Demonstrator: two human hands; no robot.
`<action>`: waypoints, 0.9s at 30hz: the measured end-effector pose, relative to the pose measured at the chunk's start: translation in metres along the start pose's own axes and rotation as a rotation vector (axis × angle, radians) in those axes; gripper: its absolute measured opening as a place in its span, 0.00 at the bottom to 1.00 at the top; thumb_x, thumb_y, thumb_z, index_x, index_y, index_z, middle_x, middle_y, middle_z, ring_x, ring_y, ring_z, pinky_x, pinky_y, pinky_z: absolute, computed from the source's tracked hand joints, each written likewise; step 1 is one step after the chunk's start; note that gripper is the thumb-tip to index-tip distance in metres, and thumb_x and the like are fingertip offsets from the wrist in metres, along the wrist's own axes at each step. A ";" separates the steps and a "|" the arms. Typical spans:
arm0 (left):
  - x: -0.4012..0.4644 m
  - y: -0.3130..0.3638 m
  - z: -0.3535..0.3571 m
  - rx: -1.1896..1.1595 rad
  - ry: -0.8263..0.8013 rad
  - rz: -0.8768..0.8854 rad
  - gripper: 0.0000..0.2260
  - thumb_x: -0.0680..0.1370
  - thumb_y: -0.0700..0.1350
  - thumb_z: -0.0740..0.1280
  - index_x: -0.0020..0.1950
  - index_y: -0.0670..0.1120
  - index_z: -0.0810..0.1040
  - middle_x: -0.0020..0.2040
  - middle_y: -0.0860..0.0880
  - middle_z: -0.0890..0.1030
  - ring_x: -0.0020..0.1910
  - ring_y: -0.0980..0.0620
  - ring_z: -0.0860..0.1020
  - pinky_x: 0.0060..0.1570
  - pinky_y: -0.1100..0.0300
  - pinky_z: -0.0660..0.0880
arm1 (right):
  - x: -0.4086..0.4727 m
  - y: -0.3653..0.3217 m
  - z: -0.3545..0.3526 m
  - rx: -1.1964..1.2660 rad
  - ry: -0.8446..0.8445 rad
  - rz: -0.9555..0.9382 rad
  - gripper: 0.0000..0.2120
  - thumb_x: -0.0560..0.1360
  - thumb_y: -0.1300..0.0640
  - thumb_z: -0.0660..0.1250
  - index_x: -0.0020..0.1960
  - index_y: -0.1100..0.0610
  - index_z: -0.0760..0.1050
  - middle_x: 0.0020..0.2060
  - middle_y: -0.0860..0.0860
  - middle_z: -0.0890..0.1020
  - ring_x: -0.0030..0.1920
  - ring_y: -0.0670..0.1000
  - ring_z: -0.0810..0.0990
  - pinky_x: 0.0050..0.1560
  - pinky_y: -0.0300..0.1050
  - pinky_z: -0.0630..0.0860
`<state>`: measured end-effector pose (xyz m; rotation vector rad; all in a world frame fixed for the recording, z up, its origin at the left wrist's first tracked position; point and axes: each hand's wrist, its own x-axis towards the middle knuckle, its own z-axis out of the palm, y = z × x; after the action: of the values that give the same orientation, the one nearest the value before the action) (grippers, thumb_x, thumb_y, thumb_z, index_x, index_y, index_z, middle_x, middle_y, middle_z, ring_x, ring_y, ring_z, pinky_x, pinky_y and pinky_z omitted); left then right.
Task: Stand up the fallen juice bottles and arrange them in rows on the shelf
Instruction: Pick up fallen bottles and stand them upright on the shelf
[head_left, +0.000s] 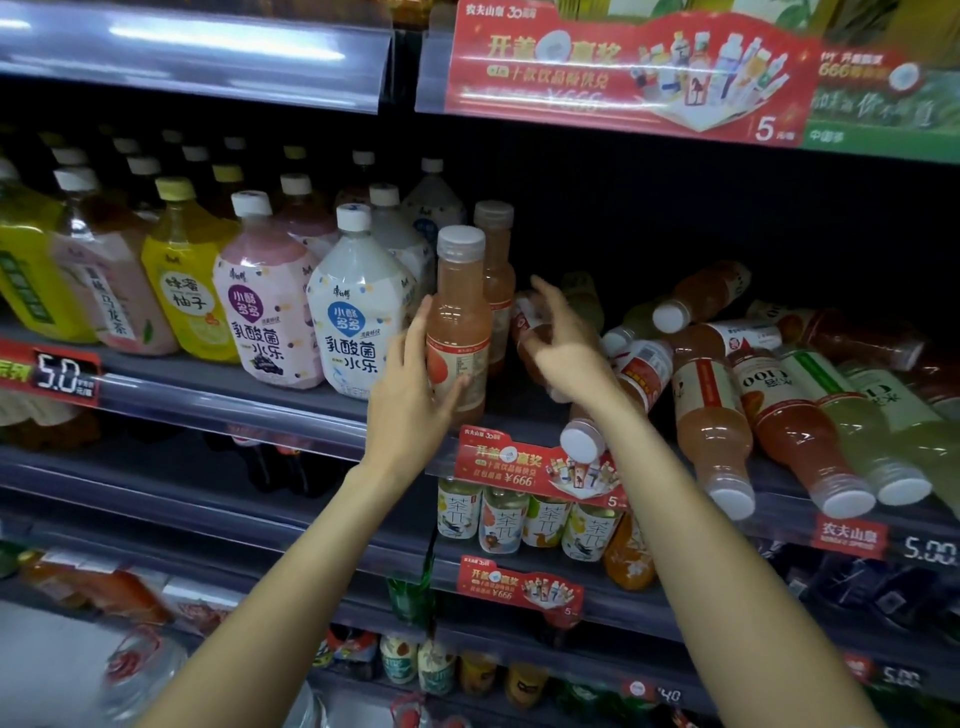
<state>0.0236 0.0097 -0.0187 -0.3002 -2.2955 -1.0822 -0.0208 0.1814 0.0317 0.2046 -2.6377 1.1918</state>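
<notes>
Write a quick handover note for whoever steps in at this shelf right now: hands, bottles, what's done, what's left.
Left hand: fingers and thumb against the front upright peach-coloured plastic juice bottle with a white cap, steadying it at the shelf edge.
Right hand: open, holding nothing, reaching toward the pile of fallen bottles.
Done: two peach bottles stand in a file, the second upright bottle directly behind the first, beside the large white-labelled jug.
Left: roughly ten peach, red and pale green bottles lie on their sides to the right, several caps overhanging the front. Stand them up and line them in rows.
</notes>
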 end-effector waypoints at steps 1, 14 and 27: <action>0.001 0.001 0.001 -0.009 -0.002 -0.003 0.37 0.75 0.44 0.71 0.78 0.51 0.53 0.73 0.47 0.65 0.63 0.48 0.75 0.48 0.46 0.80 | -0.003 0.004 -0.008 -0.117 0.053 -0.012 0.30 0.77 0.63 0.63 0.75 0.50 0.57 0.70 0.54 0.68 0.69 0.54 0.67 0.62 0.42 0.67; 0.016 0.004 0.015 0.127 -0.016 -0.007 0.36 0.77 0.43 0.67 0.79 0.48 0.50 0.70 0.41 0.67 0.55 0.36 0.77 0.48 0.42 0.75 | 0.001 0.010 -0.009 -0.865 -0.206 0.219 0.43 0.69 0.42 0.71 0.73 0.53 0.51 0.64 0.59 0.73 0.65 0.62 0.70 0.66 0.56 0.63; -0.014 0.010 0.020 -0.030 0.058 0.250 0.36 0.74 0.42 0.72 0.76 0.48 0.57 0.69 0.44 0.65 0.69 0.48 0.65 0.68 0.65 0.64 | -0.069 0.010 -0.029 -0.267 0.497 -0.098 0.27 0.67 0.54 0.72 0.64 0.53 0.68 0.47 0.54 0.79 0.49 0.56 0.77 0.44 0.43 0.70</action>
<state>0.0313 0.0316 -0.0312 -0.5443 -2.1250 -0.9850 0.0482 0.2116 0.0243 -0.0123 -2.2808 0.7298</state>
